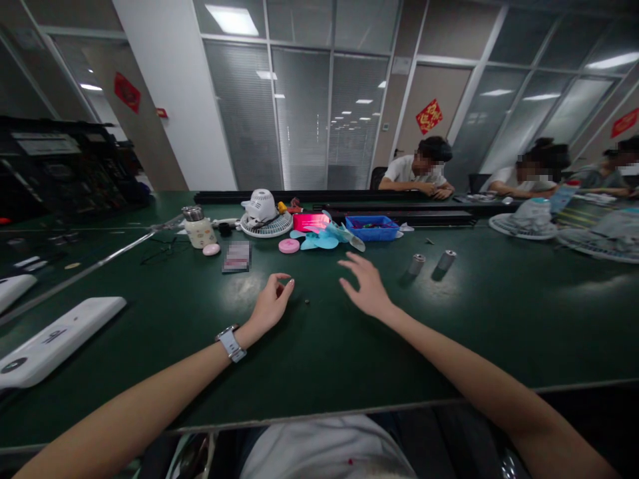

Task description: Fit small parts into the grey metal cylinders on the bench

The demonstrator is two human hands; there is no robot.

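Right grip [368,286] near blue fan blades [320,241]

Btwn your L hand [272,303] & R hand [368,287], a part [307,302] on the table [319,372]. Fan blades [323,241] lie ahead of you, basket [372,231] just R of 'em, fan housing [261,207] L, bottle [196,231] farther L. Two cylinders [446,260] stand R of your R hand.

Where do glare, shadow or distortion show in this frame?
Head view: pale glare on the green table near the left hand and by the metal cylinders; dark shadows at their bases; wall frames splaying outward, likely lens distortion; pixelation over a flat rectangular item.
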